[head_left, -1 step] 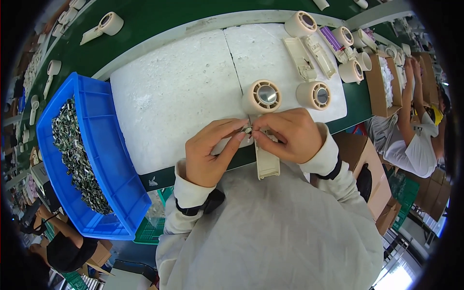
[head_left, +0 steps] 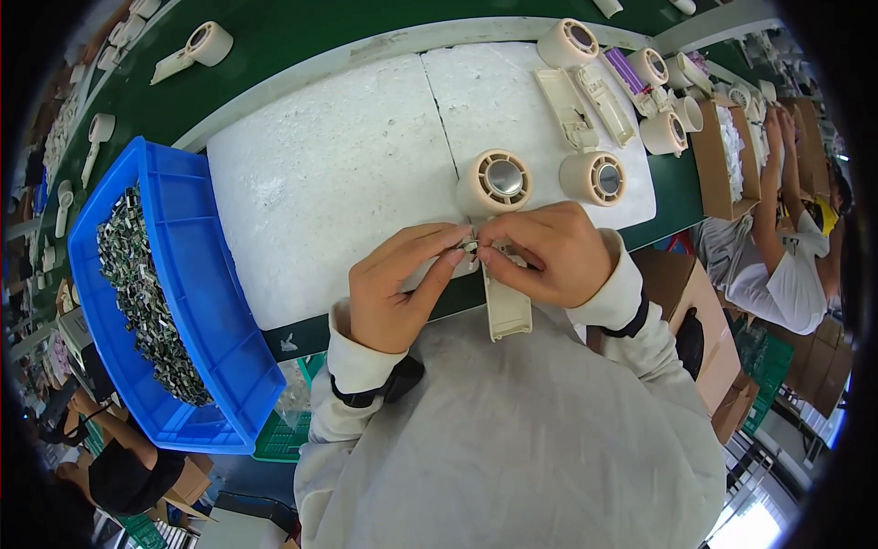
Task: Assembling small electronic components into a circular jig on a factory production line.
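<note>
My left hand [head_left: 402, 285] pinches a small dark and silvery part [head_left: 469, 246], which looks like a little circuit board, between thumb and forefinger. Against its other side the fingertips of my right hand [head_left: 553, 256] are pressed together; what exactly they grip is hidden. Just beneath both hands lies a cream handheld fan, its round head [head_left: 496, 181] with a shiny disc facing up on the white board. Its open handle shell [head_left: 508, 309] points toward me, past the board's near edge, partly covered by my right hand.
At the left stands a blue bin [head_left: 197, 274] heaped with small circuit boards [head_left: 151, 302]. Another fan head [head_left: 594, 178], loose handle shells [head_left: 567, 108] and more fans lie right on the white foam board [head_left: 334, 165]. Cardboard box [head_left: 718, 169] and a co-worker [head_left: 782, 247] are far right.
</note>
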A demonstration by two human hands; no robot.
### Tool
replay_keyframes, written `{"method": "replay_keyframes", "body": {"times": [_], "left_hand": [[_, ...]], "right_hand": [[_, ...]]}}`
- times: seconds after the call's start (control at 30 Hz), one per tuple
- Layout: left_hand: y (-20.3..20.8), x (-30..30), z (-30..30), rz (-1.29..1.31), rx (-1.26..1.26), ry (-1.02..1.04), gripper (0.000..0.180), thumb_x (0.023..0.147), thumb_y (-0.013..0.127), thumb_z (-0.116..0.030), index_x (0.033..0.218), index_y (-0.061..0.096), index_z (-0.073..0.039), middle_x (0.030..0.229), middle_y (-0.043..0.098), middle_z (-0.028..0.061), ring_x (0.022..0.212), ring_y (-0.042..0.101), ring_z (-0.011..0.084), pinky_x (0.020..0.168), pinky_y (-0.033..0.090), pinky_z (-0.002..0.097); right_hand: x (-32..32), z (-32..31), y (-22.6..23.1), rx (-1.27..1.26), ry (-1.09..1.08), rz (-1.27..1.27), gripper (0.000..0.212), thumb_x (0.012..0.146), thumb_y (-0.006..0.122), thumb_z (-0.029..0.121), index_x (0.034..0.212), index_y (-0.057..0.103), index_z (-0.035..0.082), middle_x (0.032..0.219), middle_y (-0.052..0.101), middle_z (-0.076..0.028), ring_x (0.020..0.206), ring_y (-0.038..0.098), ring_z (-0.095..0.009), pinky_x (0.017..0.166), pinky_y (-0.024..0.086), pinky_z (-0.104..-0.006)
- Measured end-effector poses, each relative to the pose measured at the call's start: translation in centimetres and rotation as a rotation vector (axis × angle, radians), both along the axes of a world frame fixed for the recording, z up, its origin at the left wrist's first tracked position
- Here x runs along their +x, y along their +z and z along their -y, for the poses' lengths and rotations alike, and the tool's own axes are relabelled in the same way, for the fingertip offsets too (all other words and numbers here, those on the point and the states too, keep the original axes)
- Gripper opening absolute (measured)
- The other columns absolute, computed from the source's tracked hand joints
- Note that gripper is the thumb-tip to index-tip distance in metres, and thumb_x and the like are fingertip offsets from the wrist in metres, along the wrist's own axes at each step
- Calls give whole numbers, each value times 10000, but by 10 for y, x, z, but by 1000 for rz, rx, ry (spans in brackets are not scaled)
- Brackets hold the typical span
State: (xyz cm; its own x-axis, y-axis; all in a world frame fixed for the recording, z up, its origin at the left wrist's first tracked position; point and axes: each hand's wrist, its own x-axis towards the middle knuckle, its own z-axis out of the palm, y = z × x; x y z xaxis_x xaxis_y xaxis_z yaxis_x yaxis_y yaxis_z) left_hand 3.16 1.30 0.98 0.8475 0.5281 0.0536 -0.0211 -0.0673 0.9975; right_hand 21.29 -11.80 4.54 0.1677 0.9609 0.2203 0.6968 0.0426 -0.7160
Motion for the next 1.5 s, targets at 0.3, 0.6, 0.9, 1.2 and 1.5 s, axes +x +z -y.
{"method": "replay_keyframes", "body": {"times": [0.3, 0.6, 0.9, 1.2, 1.5], "left_hand": [[7, 2, -5, 54, 235, -52, 305, 903, 654, 109, 1171, 737, -11, 1180, 716, 157, 1024, 722, 255, 877, 591, 309], [12, 0, -8, 75, 346, -121, 297, 900, 674, 98, 1164, 749, -16, 1213, 703, 179, 1061, 717, 268, 892, 586, 311], [5, -2, -2, 13, 231, -62, 305, 912, 678, 86, 1207, 718, 18, 1180, 697, 169, 1001, 726, 231, 857, 598, 284], [-7, -1, 14, 101, -190, 85, 313, 959, 658, 64, 1271, 673, 43, 1143, 704, 160, 1003, 701, 187, 875, 581, 277], [-8, -1, 25, 83, -446, 114, 281, 973, 652, 48, 1253, 667, 64, 1156, 721, 174, 1040, 698, 188, 908, 575, 299]], "right_hand": [[9, 3, 6, -134, 78, -145, 98, 911, 706, 94, 983, 655, 51, 527, 483, -5, 432, 485, -176, 470, 367, -336], [15, 3, 10, -172, 122, -221, 101, 933, 684, 86, 1020, 670, 36, 533, 468, -8, 437, 479, -171, 470, 359, -333], [12, 2, 11, -204, 110, -217, 127, 922, 716, 88, 1030, 686, 28, 571, 534, -21, 456, 507, -165, 481, 385, -314], [-2, -2, -5, 209, 15, 248, 202, 811, 788, 59, 991, 696, 55, 680, 638, -33, 523, 583, -193, 510, 458, -313], [0, 7, 3, 158, 77, 496, 274, 786, 828, 129, 1009, 694, 44, 718, 644, -40, 583, 609, -178, 528, 471, -298]]}}
